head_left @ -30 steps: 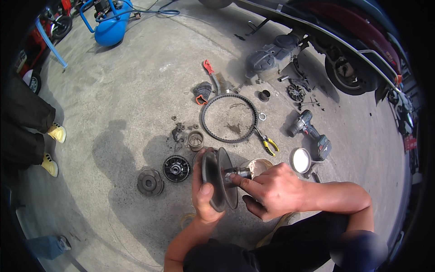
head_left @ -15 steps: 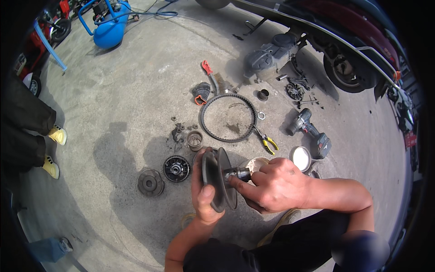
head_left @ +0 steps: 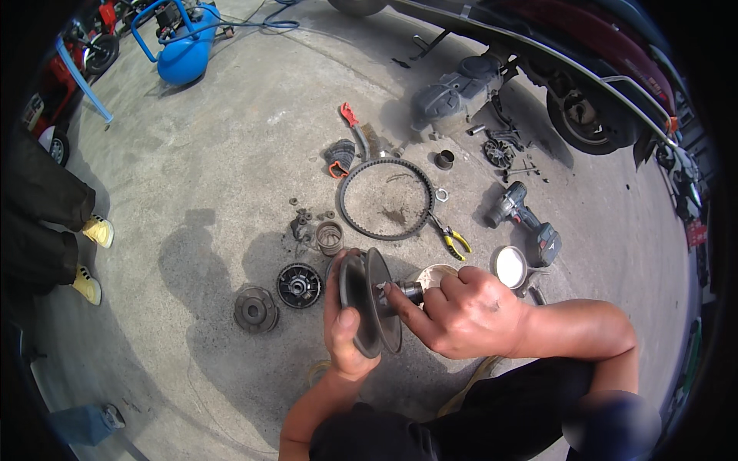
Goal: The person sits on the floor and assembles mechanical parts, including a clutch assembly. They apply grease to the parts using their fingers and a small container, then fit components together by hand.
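My left hand (head_left: 350,346) is wrapped round the rim of a scooter drive pulley (head_left: 375,307), two dark metal discs held up on edge, thumb on the near side. From the right disc a short metal shaft (head_left: 413,292) sticks out toward my right hand (head_left: 480,315). That hand is closed at the shaft, its index finger stretched along the base near the disc, the other fingers curled. A whitish smear shows by the index fingertip. The thumb is hidden. Behind the right hand, partly covered, is a tub of pale grease (head_left: 432,273).
Around lie a toothed belt (head_left: 344,201), spring (head_left: 329,238), black ribbed wheel (head_left: 299,285), clutch (head_left: 256,309), yellow-handled pliers (head_left: 457,244), cordless driver (head_left: 530,223), white-filled tin (head_left: 510,266) and wire brush (head_left: 350,115). A scooter (head_left: 592,46) stands far right; a person's yellow shoes (head_left: 92,257) at left.
My right index finger has slid slightly up along the shaft base, and the pulley has tipped a little in my left hand. The parts on the floor lie as before.
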{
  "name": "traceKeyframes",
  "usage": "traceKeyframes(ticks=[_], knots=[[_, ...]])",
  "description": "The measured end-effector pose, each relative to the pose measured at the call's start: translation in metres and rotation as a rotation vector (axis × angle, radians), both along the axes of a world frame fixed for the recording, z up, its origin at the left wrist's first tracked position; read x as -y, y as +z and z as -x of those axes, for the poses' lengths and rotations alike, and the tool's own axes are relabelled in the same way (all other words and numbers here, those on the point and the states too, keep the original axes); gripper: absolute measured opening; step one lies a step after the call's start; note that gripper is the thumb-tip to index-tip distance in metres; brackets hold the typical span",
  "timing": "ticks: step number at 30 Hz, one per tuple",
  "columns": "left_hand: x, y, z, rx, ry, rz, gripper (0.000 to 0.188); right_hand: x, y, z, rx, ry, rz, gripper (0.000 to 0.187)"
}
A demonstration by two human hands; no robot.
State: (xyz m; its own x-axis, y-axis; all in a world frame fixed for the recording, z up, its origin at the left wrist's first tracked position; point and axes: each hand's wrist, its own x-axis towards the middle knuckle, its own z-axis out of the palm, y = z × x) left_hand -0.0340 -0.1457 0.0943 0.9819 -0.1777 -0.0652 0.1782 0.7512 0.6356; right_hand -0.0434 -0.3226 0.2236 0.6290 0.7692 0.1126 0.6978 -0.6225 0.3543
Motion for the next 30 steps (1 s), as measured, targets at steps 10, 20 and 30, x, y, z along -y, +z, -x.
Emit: traceKeyframes(ticks=[10, 20, 30], knots=[[0.000, -0.001, -0.002, 0.010, -0.010, -0.059, 0.095, -0.015, -0.007, 0.009, 0.052, -0.031, 0.210, 0.055], [-0.002, -0.005, -0.002, -0.004, -0.027, -0.093, 0.094, -0.009, 0.003, 0.007, 0.026, 0.052, 0.128, 0.043], [0.001, -0.002, 0.000, -0.002, -0.061, 0.072, 0.106, 0.013, 0.017, -0.052, -1.465, -0.726, -0.966, 0.025]])
